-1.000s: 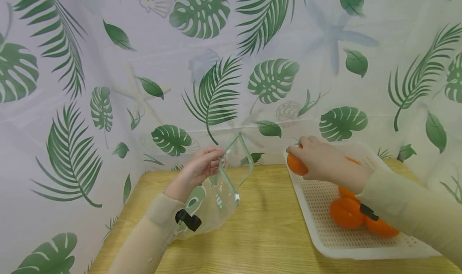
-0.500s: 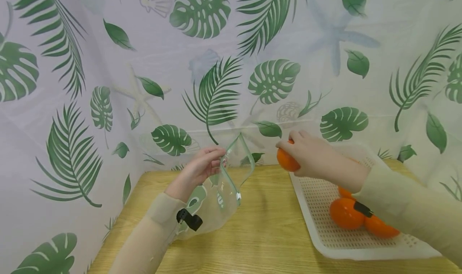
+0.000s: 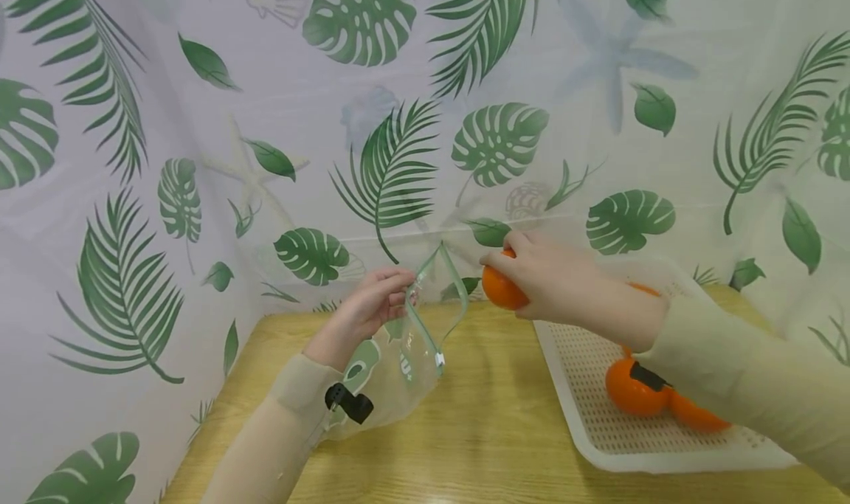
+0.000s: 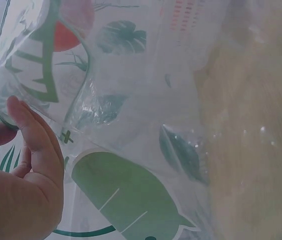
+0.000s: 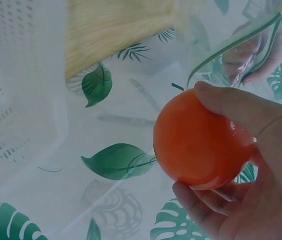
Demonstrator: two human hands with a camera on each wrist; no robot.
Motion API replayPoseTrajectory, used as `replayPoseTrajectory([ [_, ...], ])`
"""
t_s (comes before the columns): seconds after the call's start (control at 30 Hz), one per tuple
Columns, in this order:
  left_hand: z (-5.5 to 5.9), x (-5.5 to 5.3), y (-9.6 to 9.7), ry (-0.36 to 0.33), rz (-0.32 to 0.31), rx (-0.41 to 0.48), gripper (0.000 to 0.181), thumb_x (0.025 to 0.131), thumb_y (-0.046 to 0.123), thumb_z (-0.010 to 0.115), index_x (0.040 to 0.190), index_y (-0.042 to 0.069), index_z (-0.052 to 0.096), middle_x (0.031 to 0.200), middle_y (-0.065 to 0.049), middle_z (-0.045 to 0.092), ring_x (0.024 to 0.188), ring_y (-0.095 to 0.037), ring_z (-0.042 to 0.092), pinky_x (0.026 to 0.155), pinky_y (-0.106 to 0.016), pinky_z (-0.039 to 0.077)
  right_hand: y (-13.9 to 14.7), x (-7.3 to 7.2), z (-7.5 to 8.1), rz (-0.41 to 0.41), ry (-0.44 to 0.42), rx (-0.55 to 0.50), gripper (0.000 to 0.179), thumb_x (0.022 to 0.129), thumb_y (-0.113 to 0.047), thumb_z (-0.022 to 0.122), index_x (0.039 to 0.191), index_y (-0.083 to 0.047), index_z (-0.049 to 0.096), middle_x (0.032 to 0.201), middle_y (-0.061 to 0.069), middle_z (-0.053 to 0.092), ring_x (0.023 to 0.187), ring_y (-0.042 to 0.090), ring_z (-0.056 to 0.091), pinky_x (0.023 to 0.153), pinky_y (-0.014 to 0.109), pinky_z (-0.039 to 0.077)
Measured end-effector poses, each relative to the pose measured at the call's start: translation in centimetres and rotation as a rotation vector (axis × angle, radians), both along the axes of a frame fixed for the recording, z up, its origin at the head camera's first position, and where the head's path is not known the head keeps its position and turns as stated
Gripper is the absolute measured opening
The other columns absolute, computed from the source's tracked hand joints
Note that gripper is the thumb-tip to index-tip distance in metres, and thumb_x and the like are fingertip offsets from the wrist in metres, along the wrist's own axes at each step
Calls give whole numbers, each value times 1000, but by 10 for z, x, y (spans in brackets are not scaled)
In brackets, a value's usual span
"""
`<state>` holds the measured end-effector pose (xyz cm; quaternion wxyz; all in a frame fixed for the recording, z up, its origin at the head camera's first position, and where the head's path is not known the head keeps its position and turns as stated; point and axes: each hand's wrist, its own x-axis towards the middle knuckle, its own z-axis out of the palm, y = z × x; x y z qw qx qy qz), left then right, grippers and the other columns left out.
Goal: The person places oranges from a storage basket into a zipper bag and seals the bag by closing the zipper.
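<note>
In the head view my left hand (image 3: 372, 305) pinches the rim of a clear zip bag (image 3: 392, 386) with a green-edged mouth and a white slider. The bag's mouth gapes toward the right, and green print shows on its side. My right hand (image 3: 551, 275) grips an orange ball-shaped fruit, like an orange (image 3: 502, 286), just right of that mouth and above the table. The right wrist view shows the orange (image 5: 200, 142) held between thumb and fingers, with the bag's mouth (image 5: 240, 47) behind it. In the left wrist view, thumb and finger (image 4: 31, 130) pinch the bag's edge.
A white perforated basket (image 3: 564, 408) stands at the right of the wooden table (image 3: 485, 430), with several more oranges (image 3: 634, 389) in it, partly hidden by my right forearm. A leaf-printed sheet (image 3: 398, 157) hangs behind and at the left.
My right hand has carried the orange left, from over the basket's edge to close beside the bag's mouth. My left hand and the bag have hardly moved.
</note>
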<state>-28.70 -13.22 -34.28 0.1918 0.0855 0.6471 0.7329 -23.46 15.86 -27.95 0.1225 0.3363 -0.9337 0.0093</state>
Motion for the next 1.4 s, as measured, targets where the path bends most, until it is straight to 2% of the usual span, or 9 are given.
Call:
replayPoseTrajectory([
  [0.5, 0, 1, 3, 3, -4, -23, 22, 113, 10, 48, 100, 12, 66, 72, 8, 65, 59, -3, 54, 60, -18, 51, -25, 0, 4, -1, 3, 12, 82, 75, -22, 99, 145, -15, 58, 128, 21, 60, 109, 37, 62, 89, 51, 63],
  [0.67, 0, 2, 4, -9, 4, -24, 26, 113, 11, 49, 95, 15, 69, 70, 8, 64, 58, -3, 50, 58, -19, 49, -33, 0, 2, -1, -1, 8, 81, 75, -24, 99, 144, -15, 59, 128, 20, 60, 110, 36, 63, 90, 51, 63],
  [0.93, 0, 2, 5, -8, 0, -20, 32, 112, 10, 49, 89, 19, 70, 73, 9, 65, 57, -3, 51, 58, -18, 51, -43, 1, -3, 9, -21, -23, 80, 76, -23, 99, 145, -16, 59, 128, 19, 59, 110, 35, 61, 81, 51, 65],
  [1.23, 1, 2, 7, -18, 1, -26, 28, 113, 10, 49, 93, 17, 68, 75, 8, 66, 58, -4, 55, 59, -17, 53, -51, 4, -6, 50, -8, -12, 83, 72, -28, 101, 142, -16, 58, 122, 17, 59, 104, 34, 65, 88, 50, 63],
  [1.4, 1, 4, 8, -22, 2, -26, 29, 113, 10, 50, 91, 18, 69, 76, 8, 67, 60, -4, 55, 60, -18, 52, -55, 3, -9, 60, 11, 10, 85, 70, -33, 102, 141, -17, 58, 121, 17, 60, 107, 35, 66, 91, 51, 62],
])
